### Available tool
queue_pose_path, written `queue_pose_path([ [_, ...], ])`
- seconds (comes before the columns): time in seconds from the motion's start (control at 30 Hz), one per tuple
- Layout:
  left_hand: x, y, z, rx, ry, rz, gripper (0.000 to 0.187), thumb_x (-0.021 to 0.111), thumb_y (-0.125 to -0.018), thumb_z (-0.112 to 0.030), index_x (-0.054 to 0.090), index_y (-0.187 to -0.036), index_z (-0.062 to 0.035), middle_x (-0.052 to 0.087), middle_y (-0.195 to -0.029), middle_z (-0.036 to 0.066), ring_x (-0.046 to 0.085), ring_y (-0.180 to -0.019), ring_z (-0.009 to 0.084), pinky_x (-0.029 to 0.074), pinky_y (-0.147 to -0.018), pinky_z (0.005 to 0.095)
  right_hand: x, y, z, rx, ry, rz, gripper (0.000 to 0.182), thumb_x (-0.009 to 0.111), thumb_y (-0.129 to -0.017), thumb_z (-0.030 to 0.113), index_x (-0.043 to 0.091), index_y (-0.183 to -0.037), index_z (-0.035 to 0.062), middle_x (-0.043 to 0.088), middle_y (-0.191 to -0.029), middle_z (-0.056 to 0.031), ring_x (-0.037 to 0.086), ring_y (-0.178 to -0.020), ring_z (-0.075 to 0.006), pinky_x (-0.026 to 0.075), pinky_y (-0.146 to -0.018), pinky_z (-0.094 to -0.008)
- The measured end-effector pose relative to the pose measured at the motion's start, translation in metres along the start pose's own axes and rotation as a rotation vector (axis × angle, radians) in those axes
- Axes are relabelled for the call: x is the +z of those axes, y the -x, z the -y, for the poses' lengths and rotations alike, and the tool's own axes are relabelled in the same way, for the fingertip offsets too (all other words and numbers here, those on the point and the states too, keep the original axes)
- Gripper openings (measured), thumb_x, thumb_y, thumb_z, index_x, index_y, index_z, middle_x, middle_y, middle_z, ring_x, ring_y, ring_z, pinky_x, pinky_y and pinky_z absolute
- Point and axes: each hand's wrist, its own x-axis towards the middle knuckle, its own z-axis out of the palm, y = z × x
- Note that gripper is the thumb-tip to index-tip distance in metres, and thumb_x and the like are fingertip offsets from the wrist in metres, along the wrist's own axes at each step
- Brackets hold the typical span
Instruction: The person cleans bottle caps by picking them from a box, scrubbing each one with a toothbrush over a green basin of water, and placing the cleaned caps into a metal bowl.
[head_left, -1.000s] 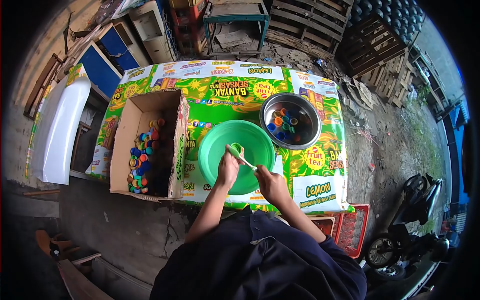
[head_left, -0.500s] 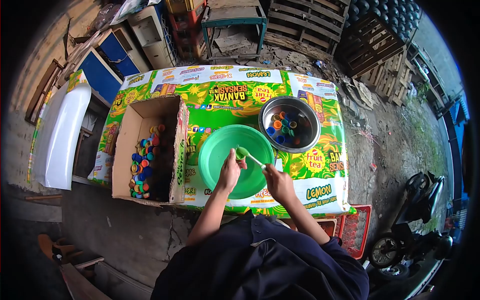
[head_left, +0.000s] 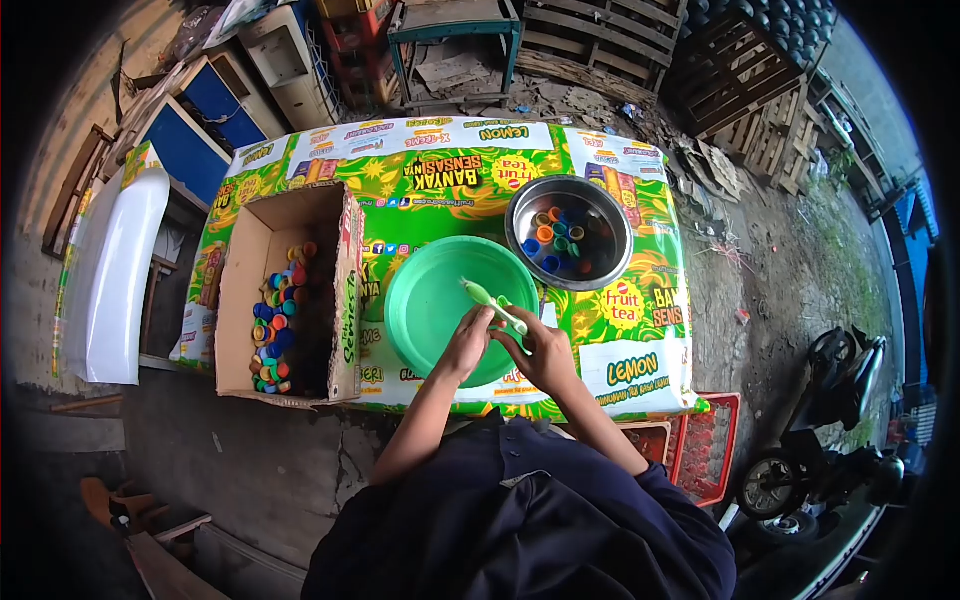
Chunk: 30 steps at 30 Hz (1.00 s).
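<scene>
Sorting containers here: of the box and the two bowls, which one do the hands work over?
The green bowl: both hands are over its near rim; the steel bowl and box stand apart.

Both hands (head_left: 505,345) together, fingers curled

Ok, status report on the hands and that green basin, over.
Left hand and right hand together over the green basin, gripping a small green tool. Cap bowl and cap box alongside. Nothing obstructing.

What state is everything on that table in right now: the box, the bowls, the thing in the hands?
Box: open, caps heaped inside.
Steel bowl: upright, a few caps in it.
Green basin: upright, nothing seen in it.
Tool: held over the basin.
Left hand: closed at the tool.
Right hand: gripping the tool.
</scene>
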Motion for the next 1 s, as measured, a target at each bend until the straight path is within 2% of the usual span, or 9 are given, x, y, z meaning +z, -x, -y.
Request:
queue_pose_path([
  [0.1,-0.017,0.001,0.019,-0.015,-0.032,0.132,0.032,0.036,-0.097,-0.027,0.046,-0.118,-0.0048,0.055,-0.102,0.006,0.053,-0.093,0.0113,0.044,-0.079,0.0298,0.013,-0.001,-0.013,0.009,-0.022,-0.018,0.025,0.064,-0.077,0.008,0.057,-0.101,0.0045,0.057,-0.057,-0.0151,0.062,-0.051,-0.0236,0.044,-0.045,-0.0323],
  [0.2,-0.017,0.016,-0.002,0.015,-0.248,0.063,0.042,0.034,-0.097,-0.032,0.039,-0.127,-0.0032,0.053,-0.112,0.009,0.051,-0.096,0.0131,0.043,-0.08,0.0292,0.008,-0.015,-0.033,-0.046,0.163,-0.067,0.018,0.062,-0.08,0.012,0.058,-0.096,0.0048,0.057,-0.059,-0.0166,0.058,-0.053,-0.0337,0.043,-0.045,-0.0376],
  [0.27,-0.019,0.039,-0.036,0.077,-0.384,0.075,0.048,0.031,-0.097,-0.033,0.03,-0.134,-0.0026,0.05,-0.119,0.011,0.05,-0.1,0.0153,0.042,-0.082,0.029,-0.009,-0.037,-0.056,0.058,0.275,-0.172,0.015,0.061,-0.081,0.017,0.059,-0.093,0.008,0.057,-0.059,-0.0157,0.058,-0.051,-0.0333,0.043,-0.044,-0.0412],
  [0.33,-0.037,0.062,-0.074,0.205,-0.493,0.139,0.045,0.033,-0.097,-0.03,0.033,-0.132,-0.0033,0.052,-0.114,0.01,0.051,-0.095,0.0132,0.042,-0.079,0.0266,-0.032,-0.06,-0.079,0.025,0.394,-0.251,0.028,0.062,-0.081,0.019,0.055,-0.105,0.0072,0.059,-0.062,-0.0157,0.058,-0.054,-0.0335,0.043,-0.045,-0.0416],
  [0.47,-0.118,0.093,-0.122,0.241,-0.68,-0.365,0.03,0.046,-0.093,-0.023,0.048,-0.118,-0.0075,0.058,-0.096,0.003,0.053,-0.081,0.0089,0.043,-0.069,0.0209,-0.05,-0.064,-0.08,0.104,0.526,-0.244,0.059,0.062,-0.081,0.019,0.033,-0.13,0.0046,0.061,-0.065,-0.0146,0.06,-0.059,-0.0331,0.044,-0.049,-0.0415],
  [0.57,-0.226,0.092,-0.13,0.224,-1.083,-0.68,0.027,0.057,-0.084,-0.016,0.053,-0.11,-0.0114,0.058,-0.093,0.006,0.055,-0.082,0.0142,0.045,-0.069,0.026,-0.039,-0.052,-0.067,0.098,0.405,-0.167,0.054,0.062,-0.081,0.018,0.039,-0.128,0.0062,0.06,-0.063,-0.0159,0.06,-0.057,-0.0326,0.045,-0.05,-0.0411],
  [0.7,-0.284,0.088,-0.138,0.098,-1.819,-0.678,0.035,0.068,-0.071,-0.011,0.052,-0.102,-0.0134,0.054,-0.092,0.008,0.056,-0.09,0.0263,0.046,-0.078,0.0365,-0.017,-0.035,-0.051,0.057,0.353,-0.092,0.047,0.062,-0.079,0.016,0.045,-0.123,0.0093,0.056,-0.059,-0.0135,0.057,-0.05,-0.0298,0.044,-0.047,-0.0389],
  [0.83,-0.277,0.078,-0.131,-0.268,-1.939,-0.746,0.041,0.072,-0.064,-0.007,0.048,-0.098,-0.0138,0.048,-0.102,0.012,0.052,-0.099,0.0318,0.044,-0.082,0.0418,-0.007,-0.025,-0.043,0.061,0.305,-0.058,0.043,0.062,-0.079,0.014,0.048,-0.119,0.0093,0.054,-0.056,-0.0108,0.056,-0.047,-0.0271,0.042,-0.045,-0.0378],
  [1.0,-0.304,0.07,-0.125,-0.107,-1.838,-0.775,0.041,0.075,-0.063,-0.007,0.048,-0.094,-0.0103,0.051,-0.099,0.013,0.052,-0.097,0.0345,0.044,-0.08,0.0416,-0.012,-0.012,-0.04,0.084,0.285,-0.048,0.039,0.061,-0.079,0.012,0.049,-0.116,0.0091,0.053,-0.055,-0.0108,0.054,-0.046,-0.0263,0.041,-0.045,-0.0378],
])
